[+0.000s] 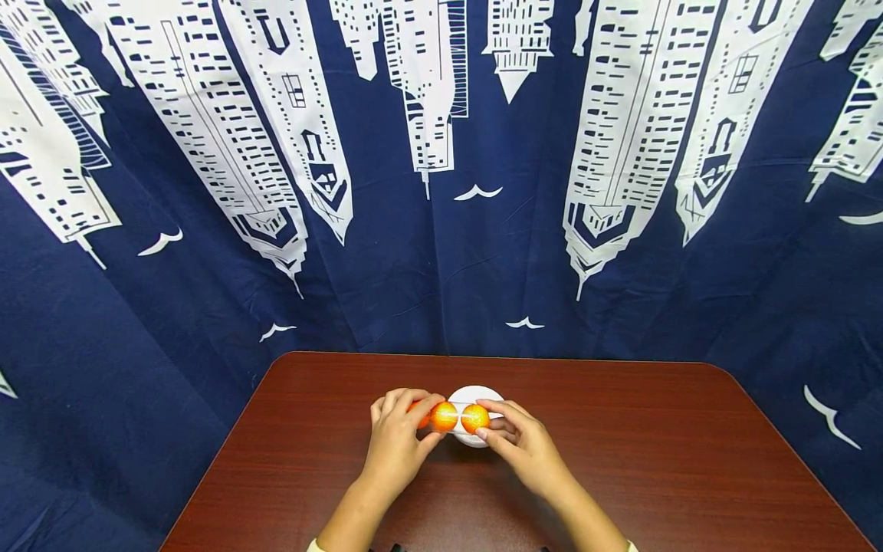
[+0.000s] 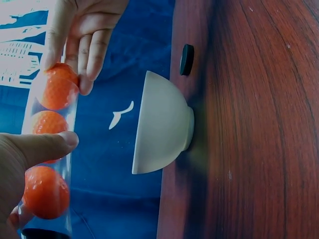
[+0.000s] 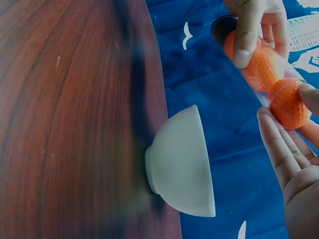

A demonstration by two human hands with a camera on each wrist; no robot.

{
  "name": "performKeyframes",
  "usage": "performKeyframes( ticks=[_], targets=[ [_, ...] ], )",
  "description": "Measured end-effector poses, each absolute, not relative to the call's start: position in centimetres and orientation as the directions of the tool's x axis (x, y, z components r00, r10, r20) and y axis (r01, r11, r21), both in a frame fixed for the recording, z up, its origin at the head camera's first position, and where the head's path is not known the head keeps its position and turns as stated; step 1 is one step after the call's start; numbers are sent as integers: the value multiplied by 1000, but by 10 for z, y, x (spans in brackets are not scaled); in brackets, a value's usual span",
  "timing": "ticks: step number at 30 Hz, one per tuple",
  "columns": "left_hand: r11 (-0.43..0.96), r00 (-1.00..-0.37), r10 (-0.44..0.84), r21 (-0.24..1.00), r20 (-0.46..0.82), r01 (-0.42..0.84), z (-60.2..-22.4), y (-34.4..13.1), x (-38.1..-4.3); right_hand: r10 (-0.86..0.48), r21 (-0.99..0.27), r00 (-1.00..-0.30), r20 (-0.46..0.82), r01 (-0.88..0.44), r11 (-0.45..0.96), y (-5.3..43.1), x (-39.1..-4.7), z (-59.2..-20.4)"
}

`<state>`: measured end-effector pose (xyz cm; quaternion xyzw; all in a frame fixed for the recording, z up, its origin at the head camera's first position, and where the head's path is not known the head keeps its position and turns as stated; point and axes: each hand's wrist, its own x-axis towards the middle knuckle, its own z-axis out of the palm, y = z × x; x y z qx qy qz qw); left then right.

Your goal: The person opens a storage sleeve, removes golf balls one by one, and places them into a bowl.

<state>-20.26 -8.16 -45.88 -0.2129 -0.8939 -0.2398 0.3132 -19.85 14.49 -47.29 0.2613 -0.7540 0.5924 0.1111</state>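
Note:
A clear plastic tube [image 2: 69,164] holds orange golf balls [image 2: 46,193] in a row, tilted above a white bowl [image 2: 162,124]. My left hand [image 1: 396,437] grips the tube near its black-capped end [image 3: 223,27], with the thumb laid across it. At the other end, my right hand [image 1: 527,445] pinches the end golf ball [image 3: 289,104] at the tube's mouth between thumb and fingers. In the head view the bowl is partly hidden behind the tube and hands.
A loose black cap [image 2: 187,59] stands on the brown wooden table [image 1: 655,460] beside the bowl. Behind the table hangs a dark blue cloth [image 1: 476,268] printed with white buildings and birds.

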Motion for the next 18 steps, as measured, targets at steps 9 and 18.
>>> performKeyframes(
  ticks=[9,18],
  targets=[
    [745,-759,145,436,635,506,-465,-86,-206,-202,-809,-828,524,-557,185,151,-203,-463],
    [689,-818,41,577,574,439,-469,-90,-211,-217,-768,-840,498,-543,340,155,-218,-464]
  ],
)
